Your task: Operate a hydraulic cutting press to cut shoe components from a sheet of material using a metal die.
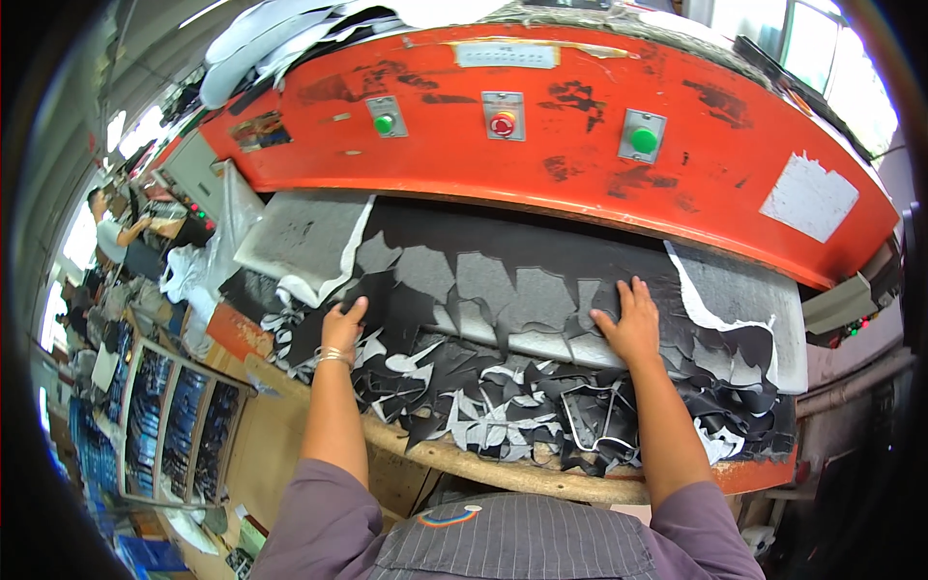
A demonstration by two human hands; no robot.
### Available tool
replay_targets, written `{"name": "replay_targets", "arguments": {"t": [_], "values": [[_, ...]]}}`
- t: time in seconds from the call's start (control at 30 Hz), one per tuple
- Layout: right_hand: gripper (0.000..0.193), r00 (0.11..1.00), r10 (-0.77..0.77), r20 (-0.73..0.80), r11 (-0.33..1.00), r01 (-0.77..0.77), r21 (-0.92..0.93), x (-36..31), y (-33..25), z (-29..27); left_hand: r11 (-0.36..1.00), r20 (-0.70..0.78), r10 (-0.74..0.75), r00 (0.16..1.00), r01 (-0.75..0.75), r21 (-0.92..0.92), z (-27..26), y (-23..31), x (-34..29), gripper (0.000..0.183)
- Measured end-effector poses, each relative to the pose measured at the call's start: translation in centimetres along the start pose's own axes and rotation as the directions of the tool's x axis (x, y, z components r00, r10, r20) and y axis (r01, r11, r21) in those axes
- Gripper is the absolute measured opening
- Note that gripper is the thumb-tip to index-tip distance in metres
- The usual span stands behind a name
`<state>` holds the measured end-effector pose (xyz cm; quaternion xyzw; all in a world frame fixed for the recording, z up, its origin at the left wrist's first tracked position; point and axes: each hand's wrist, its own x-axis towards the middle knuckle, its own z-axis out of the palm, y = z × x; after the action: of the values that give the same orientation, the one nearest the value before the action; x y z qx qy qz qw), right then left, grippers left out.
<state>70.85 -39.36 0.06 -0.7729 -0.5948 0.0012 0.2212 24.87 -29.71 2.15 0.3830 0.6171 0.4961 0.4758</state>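
Note:
My left hand [341,331], with bangles at the wrist, is closed round the edge of a black material piece [387,307] at the left of the press bed. My right hand [630,321] lies with fingers spread on a black sheet [503,227], near its right side; nothing shows in its grip. Along its near part the sheet has several cut-out gaps, through which the grey cutting board [300,237] shows. Black and white scraps [493,411] lie heaped between the board and the wooden front edge, below both hands.
An orange-red press beam [580,164] spans the far side, with a red button [502,124] between green buttons. A wooden rail [483,469] borders the near side. Left stands a rack [179,425] of blue and dark pieces; farther off, a person [111,232] works.

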Motion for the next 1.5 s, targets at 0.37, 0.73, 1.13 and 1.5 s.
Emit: {"name": "replay_targets", "arguments": {"t": [0.37,0.73,1.13,1.5], "values": [[0.031,0.959,0.135,-0.249,0.968,-0.074,0.239,-0.5,2.1,0.0,0.727,-0.156,0.486,0.860,-0.298,0.619,3.2,-4.3,-2.7,0.038],[0.041,0.329,0.931,-0.160,0.059,0.297,0.953,-8.3,15.2,-5.8,0.957,0.108,0.268,0.957,-0.278,0.084,-9.1,-2.2,0.4,0.023],[0.024,0.742,-0.168,0.649,0.025,-0.655,0.755,-3.6,-38.9,8.6,0.621,0.408,0.311,0.858,-0.508,0.597,-22.5,-2.0,7.2,0.036],[0.032,0.799,-0.298,0.522,0.756,-0.136,0.640,-6.5,-49.3,17.8,0.917,0.351,-0.185,0.918,0.290,-0.274,-24.8,-1.9,6.0,0.041]]}}
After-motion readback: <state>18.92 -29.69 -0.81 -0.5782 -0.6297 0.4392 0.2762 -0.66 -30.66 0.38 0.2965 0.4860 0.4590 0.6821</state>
